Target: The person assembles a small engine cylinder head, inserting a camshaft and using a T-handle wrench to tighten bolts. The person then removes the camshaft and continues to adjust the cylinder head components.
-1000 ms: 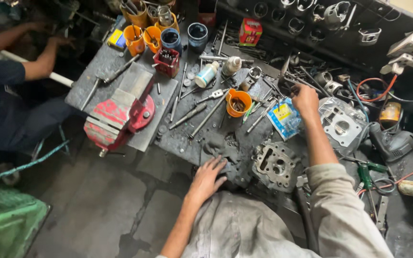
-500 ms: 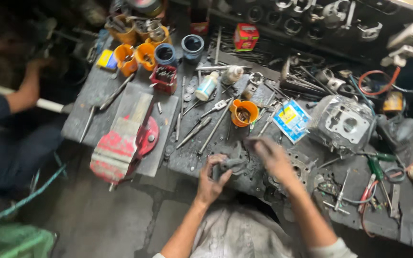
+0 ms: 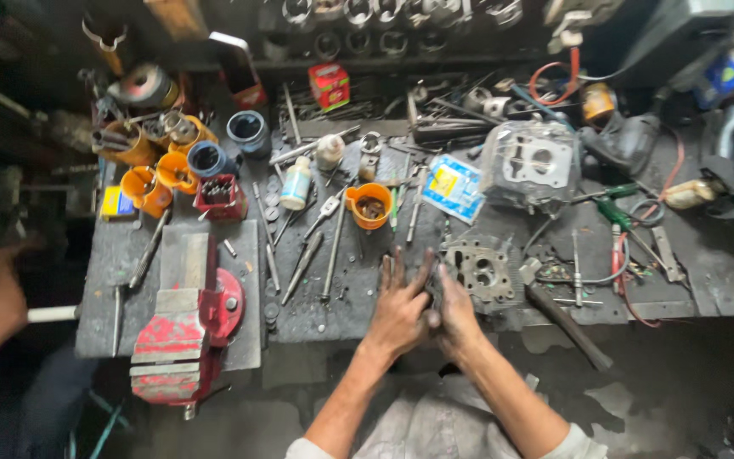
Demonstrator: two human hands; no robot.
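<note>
Having left the bench, both hands (image 3: 425,306) now clasp together, grip contents indiscernible.

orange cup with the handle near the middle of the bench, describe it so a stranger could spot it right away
Start at the red vise on the bench's left front corner and look right and up, past the long loose tools. The orange cup stands just left of the blue and yellow packet. Unlike the orange cups clustered at the far left, it stands alone, holding dark small parts.
</note>
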